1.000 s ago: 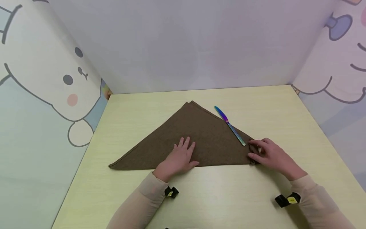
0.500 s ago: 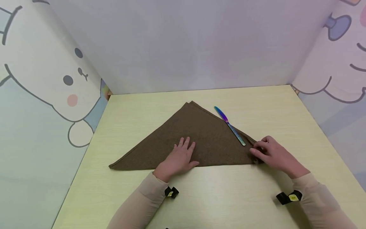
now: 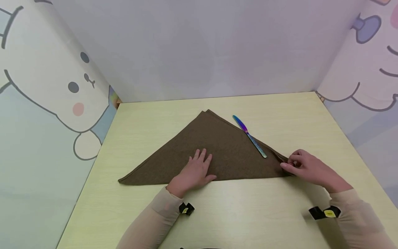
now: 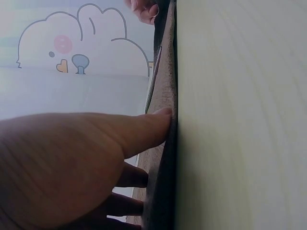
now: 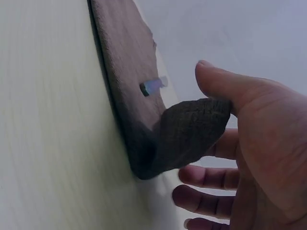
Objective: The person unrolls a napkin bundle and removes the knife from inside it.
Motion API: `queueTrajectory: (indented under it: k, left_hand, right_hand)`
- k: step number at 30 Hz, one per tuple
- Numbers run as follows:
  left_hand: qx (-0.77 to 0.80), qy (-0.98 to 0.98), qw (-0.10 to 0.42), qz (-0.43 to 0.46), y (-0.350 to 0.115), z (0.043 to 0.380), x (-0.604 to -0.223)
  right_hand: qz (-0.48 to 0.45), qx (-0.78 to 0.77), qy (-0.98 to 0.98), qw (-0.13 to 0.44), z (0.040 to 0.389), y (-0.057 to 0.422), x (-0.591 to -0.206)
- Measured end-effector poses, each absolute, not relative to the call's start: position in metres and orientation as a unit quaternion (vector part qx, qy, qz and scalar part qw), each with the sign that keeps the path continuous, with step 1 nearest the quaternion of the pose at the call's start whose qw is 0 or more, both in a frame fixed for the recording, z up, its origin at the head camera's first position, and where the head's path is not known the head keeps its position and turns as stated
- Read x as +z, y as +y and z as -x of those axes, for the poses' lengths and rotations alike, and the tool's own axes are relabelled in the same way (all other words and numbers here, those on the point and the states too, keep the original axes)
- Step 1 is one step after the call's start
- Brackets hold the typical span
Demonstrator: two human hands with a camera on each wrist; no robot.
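Observation:
A brown cloth napkin (image 3: 236, 155), folded into a wide triangle, lies on the table with its peak away from me. My left hand (image 3: 194, 174) rests flat on its middle near the front edge, fingers spread. In the left wrist view the thumb (image 4: 148, 132) touches the cloth's edge. At the napkin's right end my right hand (image 3: 311, 169) pinches the corner between thumb and fingers. The right wrist view shows that corner raised and bent up off the table. A rainbow-coloured table knife (image 3: 248, 136) lies slantwise across the napkin's right slope, its handle end on the cloth.
The pale wooden table (image 3: 242, 214) runs back to a plain light wall (image 3: 217, 52). Side panels with cartoon animals, such as the left panel (image 3: 46, 86), stand at both sides.
My right hand has moved to the right, drawing the napkin's right corner outward, so the bunched end is now straighter and longer. The left hand and the knife have stayed in place.

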State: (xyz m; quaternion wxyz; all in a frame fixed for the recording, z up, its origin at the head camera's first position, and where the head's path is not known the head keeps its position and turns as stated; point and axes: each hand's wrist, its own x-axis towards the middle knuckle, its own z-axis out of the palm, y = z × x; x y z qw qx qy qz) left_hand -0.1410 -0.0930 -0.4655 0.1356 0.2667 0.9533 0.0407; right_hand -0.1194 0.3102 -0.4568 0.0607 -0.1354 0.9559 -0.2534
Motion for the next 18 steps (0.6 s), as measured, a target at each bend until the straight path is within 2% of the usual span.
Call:
queueTrajectory:
  k: [7, 18]
  left_hand:
    - [0.048, 0.953, 0.137, -0.265, -0.094, 0.141, -0.465]
    - [0.046, 0.953, 0.131, -0.268, -0.094, 0.141, -0.467]
  right_hand:
    - [0.145, -0.235, 0.958, 0.073, 0.115, 0.328, -0.455]
    - [0.21, -0.256, 0.944, 0.009, 0.112, 0.344, -0.465]
